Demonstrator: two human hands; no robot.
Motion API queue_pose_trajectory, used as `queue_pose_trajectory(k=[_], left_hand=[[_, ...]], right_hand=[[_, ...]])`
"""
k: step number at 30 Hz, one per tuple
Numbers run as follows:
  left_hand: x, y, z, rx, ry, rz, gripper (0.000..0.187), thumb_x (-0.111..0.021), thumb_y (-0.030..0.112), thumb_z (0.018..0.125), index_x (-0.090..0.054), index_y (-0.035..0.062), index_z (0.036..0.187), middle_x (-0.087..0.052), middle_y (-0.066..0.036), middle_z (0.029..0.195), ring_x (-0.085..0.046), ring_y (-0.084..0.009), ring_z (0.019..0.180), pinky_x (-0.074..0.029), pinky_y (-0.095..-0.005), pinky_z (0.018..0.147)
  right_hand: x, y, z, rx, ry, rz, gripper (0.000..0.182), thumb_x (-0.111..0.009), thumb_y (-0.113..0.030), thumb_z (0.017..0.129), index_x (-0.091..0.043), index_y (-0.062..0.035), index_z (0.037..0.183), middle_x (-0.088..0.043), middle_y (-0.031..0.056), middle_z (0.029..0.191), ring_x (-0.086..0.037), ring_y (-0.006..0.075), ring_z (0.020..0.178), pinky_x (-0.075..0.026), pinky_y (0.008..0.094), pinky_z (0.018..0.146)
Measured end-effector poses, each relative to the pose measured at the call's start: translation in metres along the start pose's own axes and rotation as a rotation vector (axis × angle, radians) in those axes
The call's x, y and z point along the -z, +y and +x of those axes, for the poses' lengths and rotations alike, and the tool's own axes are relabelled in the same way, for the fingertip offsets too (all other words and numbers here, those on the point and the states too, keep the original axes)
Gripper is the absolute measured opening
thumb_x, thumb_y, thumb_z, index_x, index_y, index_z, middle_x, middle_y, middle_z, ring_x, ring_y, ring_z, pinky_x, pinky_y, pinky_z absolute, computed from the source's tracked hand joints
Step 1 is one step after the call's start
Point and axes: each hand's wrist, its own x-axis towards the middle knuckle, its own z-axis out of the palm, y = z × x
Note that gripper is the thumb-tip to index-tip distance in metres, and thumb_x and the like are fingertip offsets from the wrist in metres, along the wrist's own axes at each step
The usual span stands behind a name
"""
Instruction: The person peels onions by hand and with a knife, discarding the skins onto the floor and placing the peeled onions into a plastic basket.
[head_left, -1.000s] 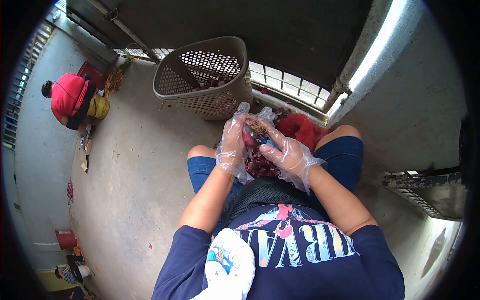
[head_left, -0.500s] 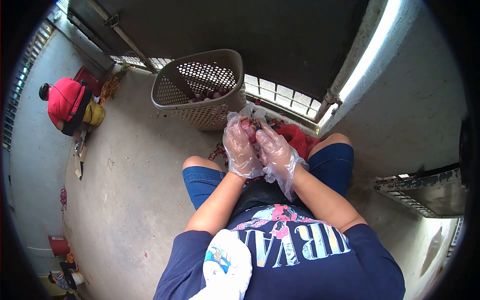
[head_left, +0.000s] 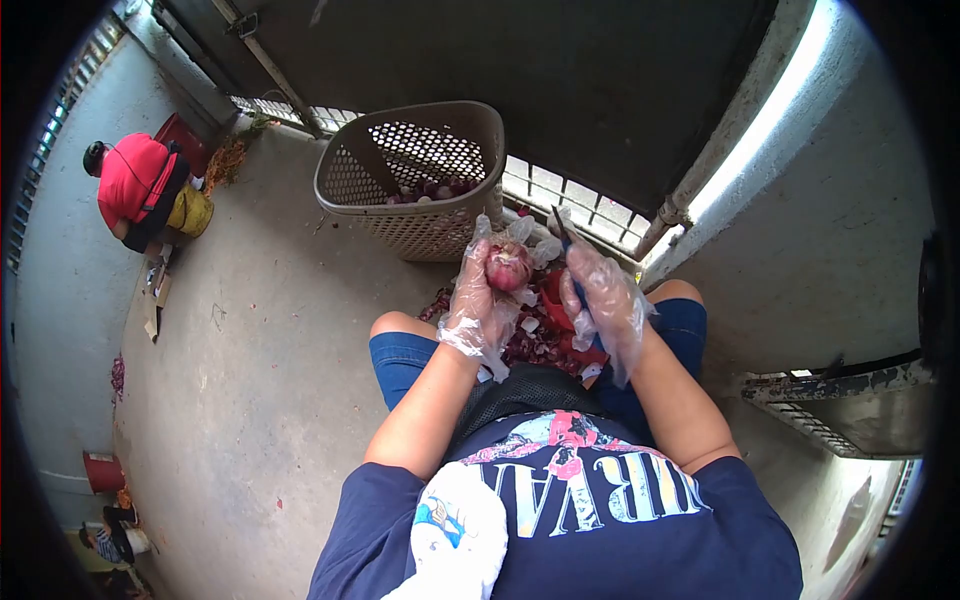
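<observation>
In clear plastic gloves, both my hands are above my lap. My left hand (head_left: 478, 298) is closed around a red onion (head_left: 510, 268), its root end turned upward. Just to the right, apart from the onion, my right hand (head_left: 606, 300) grips a small knife (head_left: 562, 228); the dark blade points up and away, and most of the handle is hidden by the fingers. Below the hands, between my knees, lies a heap of red onion skins (head_left: 535, 345). A red net or cloth (head_left: 556, 300) shows partly behind my right hand.
A brown perforated basket (head_left: 420, 225) with several onions stands ahead, by the dark gate (head_left: 480, 60). At left a person in a red top (head_left: 140, 180) bends beside a red tub (head_left: 180, 145). Another person (head_left: 108, 540) sits lower left, near a red bucket (head_left: 103, 472).
My hands have moved apart: the right hand with the knife went right, leaving the onion in my left hand. The onion and the skins below now show more plainly.
</observation>
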Motion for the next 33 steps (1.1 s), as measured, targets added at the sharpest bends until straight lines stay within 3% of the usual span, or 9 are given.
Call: queue_pose_trajectory(k=[1, 3, 4, 7, 8, 16, 18, 26, 33], left_hand=[[-0.004, 0.005, -0.004, 0.025, 0.013, -0.010, 0.037, -0.052, 0.042, 0.089, -0.055, 0.0081, 0.104, -0.061, -0.007, 0.096, -0.061, -0.0194, 0.088, -0.050, -0.0346, 0.083], [-0.002, 0.007, -0.005, 0.027, 0.022, 0.002, 0.038, -0.050, 0.043, 0.090, -0.056, 0.0073, 0.102, -0.062, -0.007, 0.093, -0.061, -0.0188, 0.087, -0.049, -0.0347, 0.083], [0.001, 0.007, -0.003, 0.031, 0.005, 0.011, 0.040, -0.049, 0.044, 0.090, -0.056, 0.0065, 0.102, -0.062, -0.007, 0.093, -0.060, -0.0188, 0.087, -0.049, -0.0347, 0.083], [-0.010, 0.010, -0.009, 0.058, -0.025, 0.052, 0.041, -0.047, 0.043, 0.091, -0.056, 0.0042, 0.102, -0.062, -0.007, 0.093, -0.060, -0.0191, 0.089, -0.049, -0.0353, 0.084], [-0.014, 0.009, -0.009, 0.045, 0.012, 0.104, 0.041, -0.046, 0.042, 0.092, -0.056, 0.0040, 0.104, -0.062, -0.008, 0.094, -0.060, -0.0198, 0.090, -0.048, -0.0361, 0.085], [-0.018, 0.010, -0.014, 0.010, 0.008, 0.240, 0.043, -0.045, 0.041, 0.092, -0.054, 0.0036, 0.110, -0.061, -0.011, 0.102, -0.059, -0.0224, 0.095, -0.047, -0.0397, 0.089], [-0.013, 0.012, -0.011, 0.126, 0.040, 0.219, 0.040, -0.045, 0.040, 0.092, -0.054, 0.0039, 0.108, -0.062, -0.010, 0.100, -0.060, -0.0218, 0.093, -0.048, -0.0387, 0.086], [-0.013, 0.018, -0.019, 0.192, 0.067, 0.263, 0.035, -0.046, 0.035, 0.092, -0.055, 0.0030, 0.101, -0.063, -0.011, 0.093, -0.062, -0.0210, 0.082, -0.053, -0.0356, 0.076], [-0.008, 0.023, -0.015, 0.245, 0.079, 0.329, 0.027, -0.048, 0.028, 0.089, -0.055, 0.0021, 0.093, -0.063, -0.011, 0.082, -0.062, -0.0212, 0.068, -0.054, -0.0343, 0.063]], right_hand=[[0.001, -0.005, -0.005, -0.001, -0.002, -0.002, 0.046, -0.047, -0.048, 0.090, -0.062, -0.0044, 0.092, -0.048, 0.0023, 0.053, -0.045, 0.0119, 0.041, -0.039, 0.0262, 0.041], [0.004, -0.007, -0.016, 0.107, -0.150, -0.425, 0.049, -0.045, -0.044, 0.091, -0.050, -0.0083, 0.125, -0.063, 0.0099, 0.083, -0.062, 0.0195, 0.073, -0.050, 0.0301, 0.068], [0.016, 0.001, -0.006, 0.211, -0.317, -0.697, 0.054, -0.044, -0.044, 0.090, -0.034, -0.0217, 0.139, -0.052, 0.0137, 0.126, -0.056, 0.0280, 0.106, -0.041, 0.0356, 0.092], [0.012, 0.005, -0.012, 0.296, -0.266, -0.908, 0.055, -0.046, -0.043, 0.089, -0.031, -0.0263, 0.139, -0.053, 0.0137, 0.125, -0.055, 0.0346, 0.106, -0.042, 0.0389, 0.091], [0.010, 0.001, -0.014, 0.240, -0.266, -0.962, 0.059, -0.046, -0.044, 0.088, -0.027, -0.0272, 0.141, -0.054, 0.0179, 0.122, -0.054, 0.0377, 0.105, -0.042, 0.0421, 0.090], [0.011, 0.000, -0.016, 0.145, -0.263, -0.888, 0.062, -0.048, -0.045, 0.086, -0.025, -0.0281, 0.141, -0.057, 0.0229, 0.113, -0.056, 0.0379, 0.103, -0.042, 0.0421, 0.089], [0.013, 0.003, -0.015, 0.196, -0.259, -0.906, 0.062, -0.048, -0.044, 0.086, -0.026, -0.0277, 0.141, -0.057, 0.0224, 0.113, -0.056, 0.0377, 0.104, -0.042, 0.0418, 0.089], [0.013, 0.003, -0.016, 0.253, -0.367, -0.724, 0.062, -0.049, -0.042, 0.087, -0.028, -0.0226, 0.141, -0.050, 0.0198, 0.127, -0.051, 0.0343, 0.113, -0.038, 0.0373, 0.095], [0.009, -0.004, -0.019, 0.108, -0.444, -0.743, 0.062, -0.048, -0.040, 0.088, -0.024, -0.0218, 0.142, -0.048, 0.0197, 0.128, -0.051, 0.0345, 0.114, -0.038, 0.0363, 0.096]])
